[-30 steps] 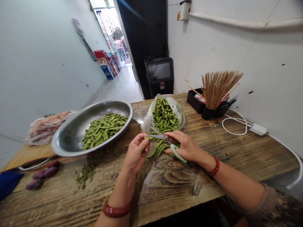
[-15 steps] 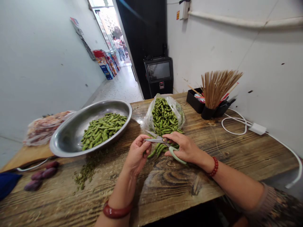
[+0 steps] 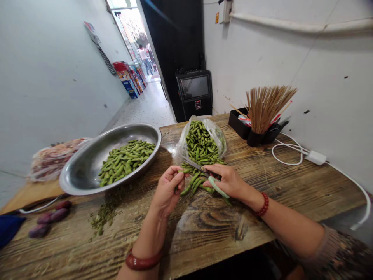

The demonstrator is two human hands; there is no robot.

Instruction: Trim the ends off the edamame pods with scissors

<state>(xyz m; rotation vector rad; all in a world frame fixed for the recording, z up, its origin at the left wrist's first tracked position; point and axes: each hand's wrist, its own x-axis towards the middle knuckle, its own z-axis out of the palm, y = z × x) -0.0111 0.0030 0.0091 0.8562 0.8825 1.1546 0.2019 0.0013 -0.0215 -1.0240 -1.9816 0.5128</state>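
My left hand (image 3: 169, 188) pinches a green edamame pod (image 3: 184, 171) between thumb and fingers, mostly covered by them. Just to its right, my right hand (image 3: 229, 181) is closed round the pale green handles of a pair of scissors (image 3: 215, 186). The blades point left, past the fingertips of my left hand, and look nearly together. Loose edamame pods (image 3: 194, 182) lie on the table beneath the scissors. Behind them, a clear plastic bag (image 3: 183, 144) lies on its side, its mouth spilling many pods toward me. A metal basin (image 3: 84, 171) at the left holds a heap of pods (image 3: 126, 159).
Trimmings (image 3: 103, 217) lie on the wooden table (image 3: 134, 233) before the basin. Purple-red oval items (image 3: 52, 217) and a bag of pale pink pieces (image 3: 55, 157) are at the left. At the right stand bundled skewers (image 3: 266, 111), a black holder (image 3: 240, 124) and a white cable with an adapter (image 3: 316, 157).
The scissor blades have swung from spread apart to nearly together and drawn back a little from my left fingertips. My left hand keeps its pinch in about the same place.
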